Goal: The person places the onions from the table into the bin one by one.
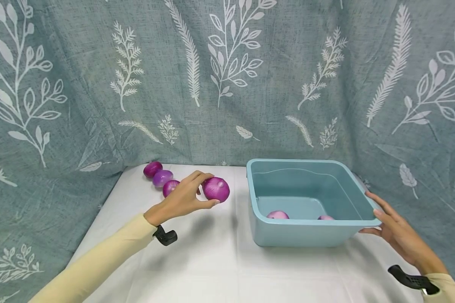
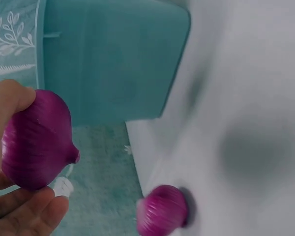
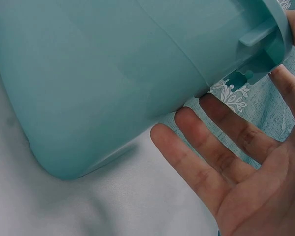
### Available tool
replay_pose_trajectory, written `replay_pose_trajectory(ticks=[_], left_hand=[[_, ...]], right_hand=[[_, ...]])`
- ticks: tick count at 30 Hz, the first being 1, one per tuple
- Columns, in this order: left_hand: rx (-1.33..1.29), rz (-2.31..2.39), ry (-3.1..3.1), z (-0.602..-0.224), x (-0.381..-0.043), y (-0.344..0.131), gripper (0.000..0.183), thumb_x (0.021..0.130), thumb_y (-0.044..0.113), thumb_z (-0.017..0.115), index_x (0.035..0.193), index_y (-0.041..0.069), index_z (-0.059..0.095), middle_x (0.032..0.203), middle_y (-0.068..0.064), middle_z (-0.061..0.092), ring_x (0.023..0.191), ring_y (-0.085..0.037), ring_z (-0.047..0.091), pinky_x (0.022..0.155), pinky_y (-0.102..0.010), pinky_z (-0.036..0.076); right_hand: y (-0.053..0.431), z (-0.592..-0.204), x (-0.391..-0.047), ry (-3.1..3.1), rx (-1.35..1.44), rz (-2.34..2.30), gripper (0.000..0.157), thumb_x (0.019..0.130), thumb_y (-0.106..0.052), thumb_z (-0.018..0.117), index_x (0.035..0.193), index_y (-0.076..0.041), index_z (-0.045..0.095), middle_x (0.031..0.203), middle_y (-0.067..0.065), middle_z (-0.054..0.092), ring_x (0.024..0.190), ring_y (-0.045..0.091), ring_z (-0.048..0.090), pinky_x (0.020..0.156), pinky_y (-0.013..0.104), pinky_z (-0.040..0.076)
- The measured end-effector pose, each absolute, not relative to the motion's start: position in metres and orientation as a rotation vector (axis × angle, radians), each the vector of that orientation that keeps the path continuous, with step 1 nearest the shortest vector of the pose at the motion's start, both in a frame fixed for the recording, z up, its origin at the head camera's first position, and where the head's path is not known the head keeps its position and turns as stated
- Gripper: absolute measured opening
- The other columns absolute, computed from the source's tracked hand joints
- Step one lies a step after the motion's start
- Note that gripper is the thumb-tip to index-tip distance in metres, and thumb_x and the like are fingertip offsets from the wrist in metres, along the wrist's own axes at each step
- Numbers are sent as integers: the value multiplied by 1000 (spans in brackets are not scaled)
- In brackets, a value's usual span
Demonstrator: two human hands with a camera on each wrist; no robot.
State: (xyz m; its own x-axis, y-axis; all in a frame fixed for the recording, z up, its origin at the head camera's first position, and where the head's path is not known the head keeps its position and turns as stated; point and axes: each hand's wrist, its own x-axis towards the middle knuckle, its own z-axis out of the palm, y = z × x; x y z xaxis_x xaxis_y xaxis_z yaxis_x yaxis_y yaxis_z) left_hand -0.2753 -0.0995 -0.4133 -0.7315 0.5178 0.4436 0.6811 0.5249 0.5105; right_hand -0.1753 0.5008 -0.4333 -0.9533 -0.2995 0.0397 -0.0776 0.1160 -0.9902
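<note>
My left hand (image 1: 187, 195) grips a purple onion (image 1: 216, 189) between thumb and fingers, held above the table to the left of the bin. In the left wrist view the same onion (image 2: 39, 140) shows its pointed tip. My right hand (image 1: 400, 233) holds the right end of a blue plastic bin (image 1: 299, 234) by its rim. In the right wrist view, the thumb and a finger are at the rim while the other fingers (image 3: 211, 147) extend by the outer wall. Inside the bin lie two onions, one at left (image 1: 278, 215) and one partly hidden (image 1: 326, 217).
Three more onions lie in a row on the table's left: a dark one (image 1: 153, 169), a lighter purple one (image 1: 162, 178) and one (image 1: 170, 188) partly behind my left hand. A white cloth (image 1: 220, 261) covers the table. Leaf-patterned grey-green fabric (image 1: 197, 84) hangs behind.
</note>
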Motion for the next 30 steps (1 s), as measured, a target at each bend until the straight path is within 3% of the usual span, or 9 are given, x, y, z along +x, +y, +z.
replay_pose_trajectory(ticks=[7,16,25,30], left_hand=[[-1066,-1020,-2418,-399,-276,-77,71,82,44,86,137,8,59,124,-2,60,104,-15,63,87,-37,59],[-1139,-1095,-2336,-381,-273,-49,69,83,42,86,137,9,60,116,-1,59,81,-11,60,70,-23,57],[-1273,-1165,-2271,-380,-268,-19,66,82,34,88,135,5,60,121,-2,58,93,-9,58,74,-31,59],[-1320,-1193,-2265,-380,-266,-3,66,82,32,89,135,5,61,120,-3,58,98,-9,58,74,-28,59]], right_hand=[[501,-432,-175,2196,-393,-1964,59,114,-12,25,167,-25,2,155,-10,26,120,12,65,90,41,59],[503,-433,-175,2198,-366,-1953,59,114,-14,26,167,-28,3,157,-9,22,121,10,64,90,41,59],[503,-433,-175,2187,-377,-1950,59,114,-14,25,167,-31,4,156,-10,24,123,10,62,90,42,58],[503,-433,-175,2189,-377,-1954,59,114,-14,25,167,-29,4,153,-11,28,122,10,63,90,43,58]])
